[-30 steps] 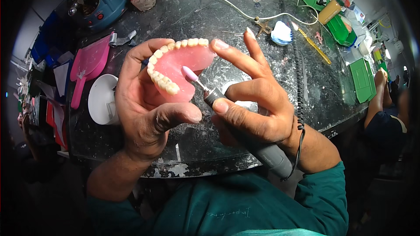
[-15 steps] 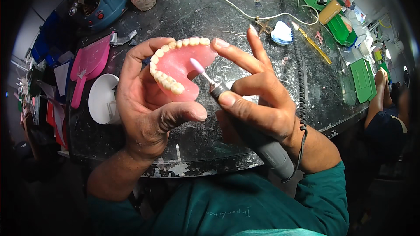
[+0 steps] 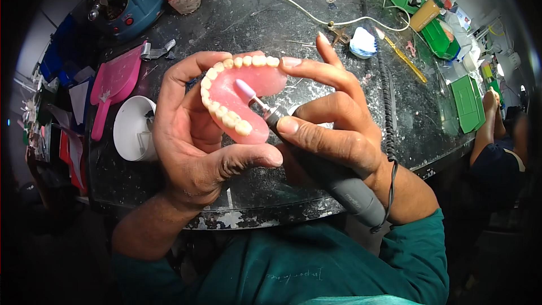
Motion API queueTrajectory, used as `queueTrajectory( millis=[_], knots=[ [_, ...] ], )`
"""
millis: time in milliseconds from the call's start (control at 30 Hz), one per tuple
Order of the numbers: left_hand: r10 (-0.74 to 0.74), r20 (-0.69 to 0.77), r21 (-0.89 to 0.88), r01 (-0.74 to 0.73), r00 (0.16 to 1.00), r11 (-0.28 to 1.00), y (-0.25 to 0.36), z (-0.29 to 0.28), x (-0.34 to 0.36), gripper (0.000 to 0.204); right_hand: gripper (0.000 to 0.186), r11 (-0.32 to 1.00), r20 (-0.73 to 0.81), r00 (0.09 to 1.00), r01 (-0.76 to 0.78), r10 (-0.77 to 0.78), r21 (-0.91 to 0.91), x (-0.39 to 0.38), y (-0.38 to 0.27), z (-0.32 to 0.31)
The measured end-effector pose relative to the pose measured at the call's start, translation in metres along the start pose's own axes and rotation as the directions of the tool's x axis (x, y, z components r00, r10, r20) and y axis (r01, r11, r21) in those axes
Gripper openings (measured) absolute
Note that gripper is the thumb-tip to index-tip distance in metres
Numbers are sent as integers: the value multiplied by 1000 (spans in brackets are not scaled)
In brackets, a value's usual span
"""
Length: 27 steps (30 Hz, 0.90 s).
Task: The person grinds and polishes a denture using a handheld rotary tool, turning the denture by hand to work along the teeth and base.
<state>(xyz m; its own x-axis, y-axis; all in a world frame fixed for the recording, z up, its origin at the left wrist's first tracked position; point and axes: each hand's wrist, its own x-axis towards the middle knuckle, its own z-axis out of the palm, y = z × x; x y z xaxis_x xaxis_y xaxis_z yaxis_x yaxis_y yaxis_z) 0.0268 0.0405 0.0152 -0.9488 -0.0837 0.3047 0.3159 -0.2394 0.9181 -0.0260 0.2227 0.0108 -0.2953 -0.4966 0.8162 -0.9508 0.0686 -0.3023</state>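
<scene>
Bench (image 3: 248, 20): dark, dusty, scuffed through along the near edge. It spreads beneath both your hands. Blue machine (image 3: 127, 14) at its far left. Pink dustpan (image 3: 119, 76) nearer you on that side, handle toward you.

Left hand (image 3: 183, 124): up over the bench, palm turned inward, grip curved around the denture. Forefinger (image 3: 189, 69) reaches behind the front teeth; thumb (image 3: 262, 155) lies just below the near end. You have it off the bench, well in front of your body.

Right hand (image 3: 347, 127): narrow grip, closed on the handpiece (image 3: 350, 192). Your right index fingertip (image 3: 292, 62) extends to the denture's far end and looks to be touching it. Coiled cord (image 3: 390, 135) hangs by your right wrist.

White bowl (image 3: 129, 130): on the bench, just left of your left hand.

Denture (image 3: 226, 95): pink base, horseshoe row of pale teeth. Teeth run along the left and far edge; the gap between its two ends faces right, toward your right hand. Left hand is the nearer, being the one around it.

Bur (image 3: 245, 88): pale lilac, in line with the handpiece, whose long axis slants from lower right to upper left. Tip sits over the inner pink surface, inside the arch; cannot tell contact from hover.
</scene>
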Motion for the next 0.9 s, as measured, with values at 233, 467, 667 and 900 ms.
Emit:
queueTrajectory(
  millis=[233, 467, 667, 900],
  knots=[
    [48, 26, -17, -47, 999, 999, 2, 0, 1, 104, 50, 1000, 43, 999, 30, -30, 1, -1, 2, -2],
    [112, 128, -3, -112, 985, 994, 0, -3, 2, 104, 46, 999, -12, 999, 30, -30, -18, 1, 1, -2],
    [273, 254, -32, -275, 928, 961, -11, -11, 7, 101, 48, 1000, -19, 1000, 11, -12, -22, 1, -1, -5],
    [266, 259, -34, -266, 929, 963, -9, -10, 5, 101, 47, 999, -44, 999, 21, -22, -28, 3, -2, -4]
  ],
)
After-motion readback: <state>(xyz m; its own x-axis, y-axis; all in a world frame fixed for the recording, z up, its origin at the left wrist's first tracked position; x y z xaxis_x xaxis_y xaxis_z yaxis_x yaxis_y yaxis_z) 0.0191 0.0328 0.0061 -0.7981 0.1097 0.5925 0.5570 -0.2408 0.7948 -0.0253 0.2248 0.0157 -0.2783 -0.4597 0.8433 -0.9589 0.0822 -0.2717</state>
